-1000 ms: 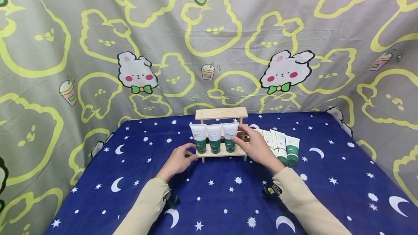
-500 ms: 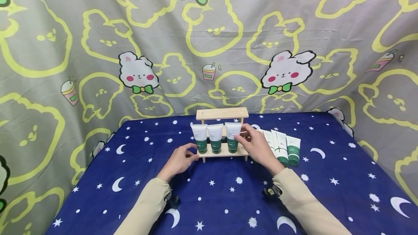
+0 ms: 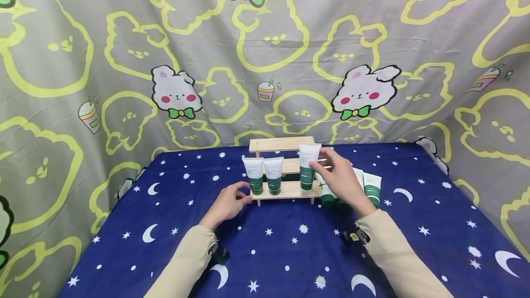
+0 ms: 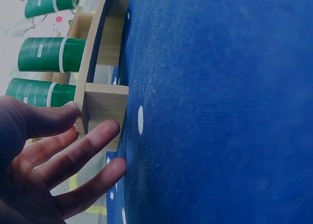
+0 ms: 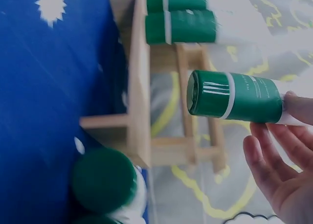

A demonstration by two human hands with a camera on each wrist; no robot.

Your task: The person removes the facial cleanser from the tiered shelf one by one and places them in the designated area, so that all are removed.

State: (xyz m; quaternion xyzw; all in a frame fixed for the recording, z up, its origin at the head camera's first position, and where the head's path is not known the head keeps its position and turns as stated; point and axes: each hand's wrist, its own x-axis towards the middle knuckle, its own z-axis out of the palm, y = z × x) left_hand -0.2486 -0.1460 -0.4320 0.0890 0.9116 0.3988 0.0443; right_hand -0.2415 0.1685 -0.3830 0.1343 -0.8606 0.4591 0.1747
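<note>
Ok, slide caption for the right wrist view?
Right hand holds a green-and-white squeeze tube clear of a pale wooden rack where two similar tubes stand.

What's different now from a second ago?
The right hand, which already held the right-hand tube, has carried it up off the lowest shelf and farther right, widening the gap to the others. Nothing has been let go. The left tube and middle tube still stand there, and the left hand stays at the left end of the wooden rack.
</note>
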